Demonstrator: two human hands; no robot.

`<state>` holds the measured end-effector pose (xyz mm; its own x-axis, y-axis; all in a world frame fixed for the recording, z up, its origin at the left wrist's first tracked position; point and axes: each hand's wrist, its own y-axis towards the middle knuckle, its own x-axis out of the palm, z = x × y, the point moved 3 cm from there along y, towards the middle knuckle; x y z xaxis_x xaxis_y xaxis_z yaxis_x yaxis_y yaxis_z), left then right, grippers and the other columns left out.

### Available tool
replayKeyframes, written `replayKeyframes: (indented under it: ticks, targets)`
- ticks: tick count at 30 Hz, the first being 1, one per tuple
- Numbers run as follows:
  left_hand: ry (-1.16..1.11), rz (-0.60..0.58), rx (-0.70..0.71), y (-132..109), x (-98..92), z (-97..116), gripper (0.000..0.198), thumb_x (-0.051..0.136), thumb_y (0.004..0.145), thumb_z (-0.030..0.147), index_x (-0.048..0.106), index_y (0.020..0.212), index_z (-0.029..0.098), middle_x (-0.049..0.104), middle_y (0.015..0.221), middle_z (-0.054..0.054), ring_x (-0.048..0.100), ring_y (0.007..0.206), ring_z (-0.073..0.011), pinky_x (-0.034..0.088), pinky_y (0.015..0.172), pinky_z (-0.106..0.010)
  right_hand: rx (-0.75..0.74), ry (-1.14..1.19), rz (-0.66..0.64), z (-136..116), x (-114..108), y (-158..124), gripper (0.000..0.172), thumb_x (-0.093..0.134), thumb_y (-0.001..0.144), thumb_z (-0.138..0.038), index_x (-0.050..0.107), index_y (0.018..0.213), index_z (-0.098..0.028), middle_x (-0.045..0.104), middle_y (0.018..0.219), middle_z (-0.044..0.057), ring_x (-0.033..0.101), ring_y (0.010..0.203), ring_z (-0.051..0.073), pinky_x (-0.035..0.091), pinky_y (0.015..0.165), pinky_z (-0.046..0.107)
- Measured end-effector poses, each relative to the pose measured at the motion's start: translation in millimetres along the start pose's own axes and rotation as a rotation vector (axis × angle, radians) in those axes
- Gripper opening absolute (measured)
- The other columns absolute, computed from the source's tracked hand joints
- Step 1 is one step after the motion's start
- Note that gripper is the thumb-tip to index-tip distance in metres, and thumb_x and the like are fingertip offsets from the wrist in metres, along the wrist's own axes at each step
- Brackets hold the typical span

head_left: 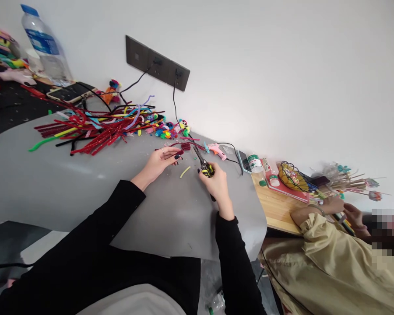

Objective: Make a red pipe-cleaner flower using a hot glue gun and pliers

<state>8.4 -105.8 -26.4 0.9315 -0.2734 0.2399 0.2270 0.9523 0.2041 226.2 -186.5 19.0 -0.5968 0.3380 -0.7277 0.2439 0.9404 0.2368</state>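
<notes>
My right hand (216, 181) is wrapped round a pair of pliers (202, 162) with black and yellow handles, its dark jaws pointing up and left. Across from it, my left hand (160, 164) pinches a short dark red pipe cleaner piece (180, 153) between thumb and fingers. The jaws are apart from that piece. Just beyond lie a small bundle of dark red pieces (185, 147) and a longer dark red strand. A short pale yellow pipe cleaner piece (185, 172) rests on the grey table mat (170, 210) between my hands.
Many pipe cleaners (108, 131) are heaped at the left, beside colourful small scraps (167, 130). A pink glue gun (217, 151) with a cord lies at the right, near a phone (244, 162) and a plastic bottle (255, 164). At far right a co-worker's sleeve (328, 240) shows.
</notes>
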Motion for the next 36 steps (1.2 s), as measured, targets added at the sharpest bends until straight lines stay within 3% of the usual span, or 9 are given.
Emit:
replayKeyframes:
  ticks: [2, 10, 14, 18, 21, 24, 28, 32, 36]
  targets:
    - [0.016, 0.003, 0.003, 0, -0.1, 0, 0.061, 0.088, 0.064, 0.055, 0.072, 0.108, 0.014, 0.077, 0.108, -0.013, 0.069, 0.079, -0.0188, 0.056, 0.074, -0.033, 0.011, -0.085, -0.009, 8, -8, 9, 0.048, 0.068, 0.075, -0.039, 0.069, 0.119, -0.02, 0.077, 0.11, 0.01, 0.071, 0.1, 0.028, 0.054, 0.088, 0.04]
    - [0.116, -0.033, -0.011, 0, 0.7, 6, 0.057, 0.076, 0.075, 0.067, 0.069, 0.095, 0.014, 0.077, 0.083, -0.011, 0.063, 0.065, -0.0166, 0.053, 0.065, -0.031, -0.085, -0.447, -0.062, 64, -33, 41, 0.064, 0.07, 0.081, -0.04, 0.061, 0.136, -0.009, 0.069, 0.128, 0.021, 0.062, 0.124, 0.038, 0.048, 0.106, 0.05]
    - [0.29, -0.055, 0.019, 9, -1.9, 15, 0.047, 0.076, 0.078, 0.058, 0.072, 0.097, 0.015, 0.077, 0.088, -0.01, 0.064, 0.067, -0.0174, 0.053, 0.062, -0.03, -0.093, -0.446, -0.042, 94, -46, 47, 0.066, 0.07, 0.083, -0.041, 0.058, 0.141, -0.011, 0.065, 0.137, 0.02, 0.058, 0.13, 0.037, 0.047, 0.11, 0.049]
    - [0.396, -0.095, 0.108, 30, -1.6, 25, 0.041, 0.073, 0.079, 0.053, 0.074, 0.098, 0.017, 0.078, 0.101, -0.012, 0.071, 0.081, -0.0219, 0.059, 0.076, -0.036, -0.075, -0.408, -0.021, 116, -51, 51, 0.069, 0.073, 0.082, -0.043, 0.058, 0.14, -0.01, 0.065, 0.135, 0.022, 0.057, 0.131, 0.038, 0.047, 0.11, 0.053]
    - [0.434, -0.111, 0.156, 51, -3.1, 31, 0.035, 0.074, 0.078, 0.047, 0.073, 0.097, 0.017, 0.078, 0.104, -0.012, 0.074, 0.095, -0.0256, 0.059, 0.091, -0.042, -0.13, -0.325, -0.013, 122, -49, 52, 0.054, 0.07, 0.084, -0.044, 0.066, 0.129, -0.015, 0.068, 0.128, 0.018, 0.062, 0.123, 0.036, 0.049, 0.107, 0.052]
    - [0.49, -0.123, 0.185, 70, -4.5, 35, 0.028, 0.073, 0.078, 0.04, 0.072, 0.095, 0.017, 0.078, 0.102, -0.011, 0.074, 0.095, -0.0258, 0.059, 0.093, -0.042, -0.228, -0.232, 0.053, 109, -49, 51, 0.042, 0.067, 0.088, -0.046, 0.071, 0.12, -0.019, 0.07, 0.123, 0.016, 0.064, 0.118, 0.035, 0.049, 0.106, 0.053]
    - [0.498, -0.136, 0.188, 93, 7.5, 34, 0.024, 0.07, 0.081, 0.038, 0.071, 0.093, 0.017, 0.078, 0.095, -0.009, 0.073, 0.085, -0.0237, 0.06, 0.084, -0.039, -0.321, -0.047, 0.069, 56, -40, 61, 0.034, 0.062, 0.094, -0.041, 0.07, 0.12, -0.023, 0.072, 0.115, 0.012, 0.068, 0.109, 0.029, 0.053, 0.101, 0.047]
    - [0.406, -0.155, 0.168, 111, 33.1, 20, 0.028, 0.066, 0.083, 0.04, 0.071, 0.093, 0.015, 0.075, 0.083, -0.008, 0.07, 0.073, -0.0223, 0.059, 0.073, -0.036, -0.444, 0.141, -0.051, -1, -8, 93, 0.036, 0.063, 0.093, -0.033, 0.067, 0.127, -0.023, 0.074, 0.12, 0.011, 0.07, 0.107, 0.024, 0.055, 0.099, 0.04]
    - [0.359, -0.15, 0.18, 117, 42.7, 8, 0.034, 0.065, 0.085, 0.048, 0.067, 0.096, 0.016, 0.075, 0.091, -0.01, 0.07, 0.076, -0.022, 0.057, 0.071, -0.034, -0.469, 0.28, -0.068, -15, 24, 122, 0.027, 0.059, 0.093, -0.027, 0.071, 0.116, -0.02, 0.078, 0.113, 0.009, 0.072, 0.101, 0.02, 0.056, 0.096, 0.036]
